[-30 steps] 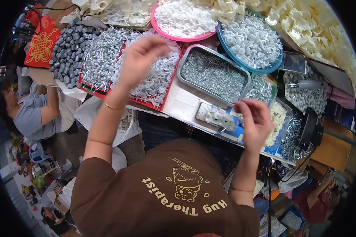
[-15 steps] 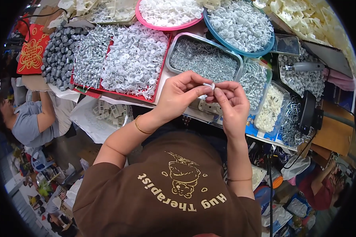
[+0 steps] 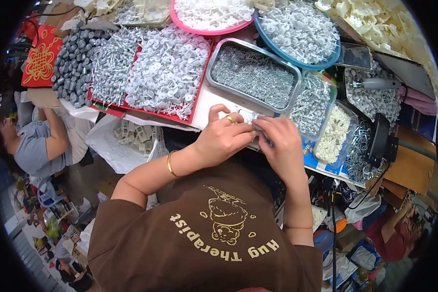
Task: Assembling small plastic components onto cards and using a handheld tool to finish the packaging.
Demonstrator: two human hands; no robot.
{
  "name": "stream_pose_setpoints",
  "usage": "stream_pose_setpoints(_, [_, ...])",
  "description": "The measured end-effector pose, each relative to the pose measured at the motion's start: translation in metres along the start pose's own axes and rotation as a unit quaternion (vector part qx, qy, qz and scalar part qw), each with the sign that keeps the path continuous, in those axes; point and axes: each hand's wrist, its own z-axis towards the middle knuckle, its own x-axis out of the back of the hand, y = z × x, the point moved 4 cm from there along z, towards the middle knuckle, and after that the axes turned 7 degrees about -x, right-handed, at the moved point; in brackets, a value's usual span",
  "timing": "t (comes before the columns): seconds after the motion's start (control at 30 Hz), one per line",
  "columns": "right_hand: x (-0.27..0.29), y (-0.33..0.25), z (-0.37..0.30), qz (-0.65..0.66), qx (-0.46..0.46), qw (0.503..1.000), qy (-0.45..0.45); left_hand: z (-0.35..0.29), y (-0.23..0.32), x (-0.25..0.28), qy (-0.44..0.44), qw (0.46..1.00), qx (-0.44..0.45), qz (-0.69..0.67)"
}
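Note:
Both my hands meet over the table's near edge, below the metal tray. My left hand (image 3: 224, 132), with a gold ring and a bracelet, has curled fingers, its index finger raised and bent. My right hand (image 3: 281, 138) comes from the other side, its bent fingertips pressed against the left ones. Just beyond the fingertips shows a small white plastic part (image 3: 246, 116); the fingers cover some of it. Both thumbs are partly hidden. Nearest the hands is the rectangular metal tray (image 3: 210, 73) full of tiny metal screws.
Left of the tray, a red tray (image 3: 195, 104) holds white disc-topped pieces and metal pins. Behind stand a pink basin (image 3: 214, 32) and a blue basin (image 3: 321, 65). To the right are clear boxes (image 3: 333, 97) of fasteners and a black device (image 3: 380, 141). Another person (image 3: 44, 146) sits at left.
My hands have lowered and turned, knuckles now upward. The small white part that was pinched in plain sight is now largely covered by my fingers. The left index finger has lifted.

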Motion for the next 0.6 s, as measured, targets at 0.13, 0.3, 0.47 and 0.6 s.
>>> stream_pose_setpoints(0.13, [0.005,-0.001,0.012,-0.024,-0.034,0.996,-0.075,0.013,0.0,0.009,-0.013,0.989,0.142,-0.03])
stream_pose_setpoints(0.3, [0.012,0.002,0.023,-0.005,-0.032,0.991,-0.129,0.027,-0.007,0.002,-0.07,0.989,0.127,-0.023])
stream_pose_setpoints(0.47, [0.01,0.009,0.015,0.016,-0.027,0.991,-0.133,0.026,-0.012,0.012,-0.084,0.988,0.126,-0.025])
stream_pose_setpoints(0.6, [0.034,0.017,0.007,0.07,-0.059,0.996,-0.018,-0.007,-0.072,0.079,0.054,0.973,0.217,0.058])
